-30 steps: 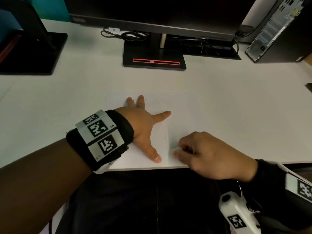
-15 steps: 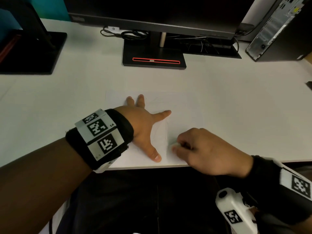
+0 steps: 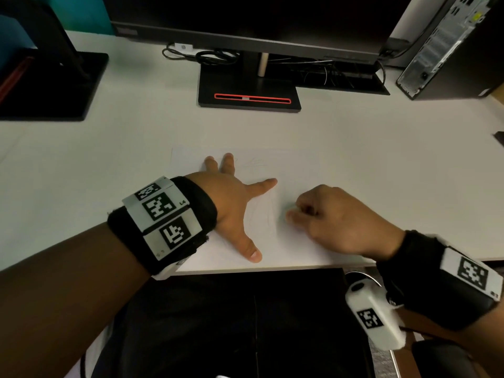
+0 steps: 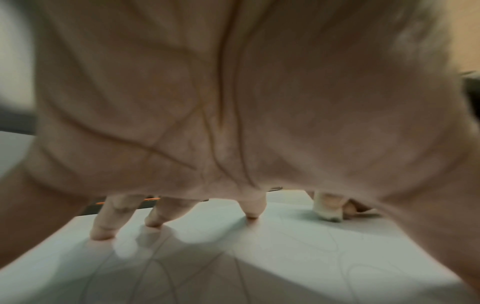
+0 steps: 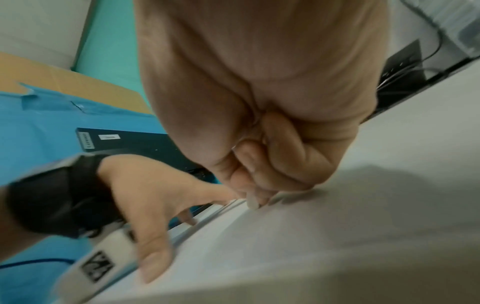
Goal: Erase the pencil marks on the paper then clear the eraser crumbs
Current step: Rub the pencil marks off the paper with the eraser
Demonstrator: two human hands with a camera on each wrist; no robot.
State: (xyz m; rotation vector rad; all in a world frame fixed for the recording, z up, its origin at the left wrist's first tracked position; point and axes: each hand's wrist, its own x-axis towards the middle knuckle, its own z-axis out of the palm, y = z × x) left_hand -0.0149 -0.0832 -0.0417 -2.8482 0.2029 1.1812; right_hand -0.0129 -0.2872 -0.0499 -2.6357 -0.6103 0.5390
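A white sheet of paper (image 3: 275, 165) with faint curved pencil lines lies at the desk's near edge. My left hand (image 3: 234, 203) is spread flat on the sheet's left part and presses it down; in the left wrist view its fingertips (image 4: 250, 215) rest on the paper (image 4: 259, 257). My right hand (image 3: 327, 216) is curled, pinching a small pale eraser (image 3: 288, 211) at its fingertips against the paper, just right of the left thumb and forefinger. The eraser (image 4: 327, 211) shows beyond the left palm, and its tip (image 5: 253, 202) touches the sheet in the right wrist view. No crumbs are visible.
A monitor stand (image 3: 249, 91) with cables stands behind the paper. Another black stand (image 3: 51, 85) is at the far left and a computer tower (image 3: 447, 47) at the far right. The desk edge (image 3: 272, 268) runs just below both hands.
My right hand with the eraser has slid away from the near edge, further up the paper. My left hand has stayed flat in place.
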